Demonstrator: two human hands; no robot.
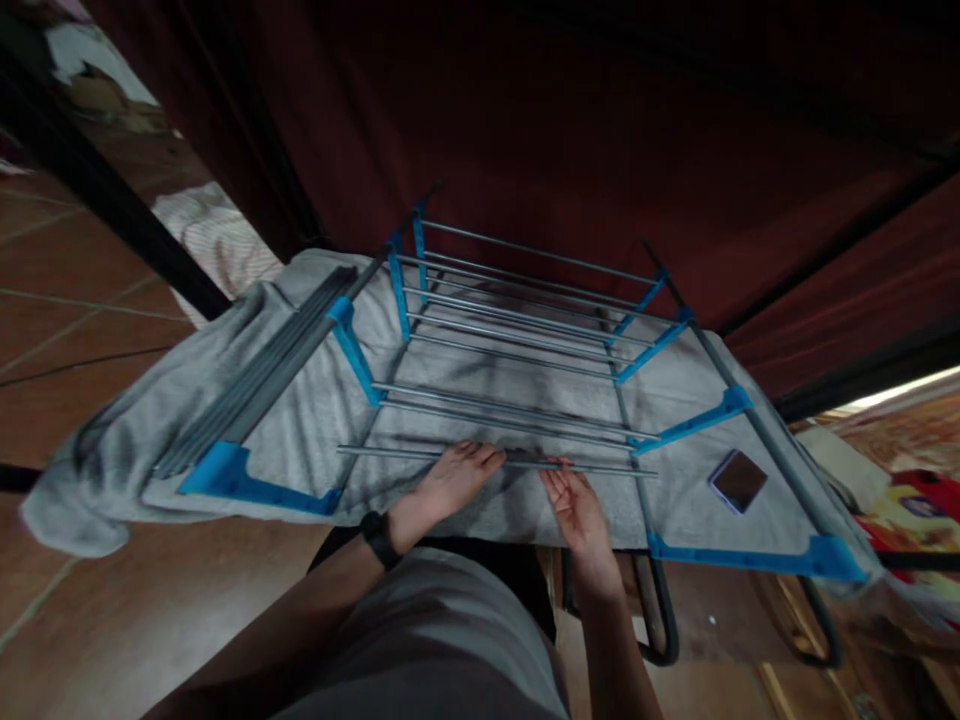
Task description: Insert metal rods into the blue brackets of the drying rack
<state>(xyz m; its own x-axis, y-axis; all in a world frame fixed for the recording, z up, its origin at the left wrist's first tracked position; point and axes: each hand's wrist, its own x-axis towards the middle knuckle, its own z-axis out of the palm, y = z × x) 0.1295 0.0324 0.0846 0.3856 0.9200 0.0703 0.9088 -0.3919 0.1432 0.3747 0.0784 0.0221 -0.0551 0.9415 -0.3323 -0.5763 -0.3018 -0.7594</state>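
Note:
A thin grey metal rod [390, 453] lies crosswise in front of me, low over the cloth. My left hand [459, 478] is closed on it left of its middle, palm down. My right hand [576, 508], palm turned up, pinches the same rod with its fingertips farther right. Beyond my hands is a partly built rack frame of grey tubes and blue plastic brackets [356, 350]. Several thin rods [517, 327] span it between its left and right sides. The near left bracket [255, 485] and the near right bracket [754, 560] have no rod between them.
A bundle of loose grey tubes [259, 370] lies along the left side on the grey cloth [465, 510]. A phone [738, 482] rests on the cloth at the right. Behind hangs a dark red curtain [525, 130]. Black metal bars [112, 190] stand at the left.

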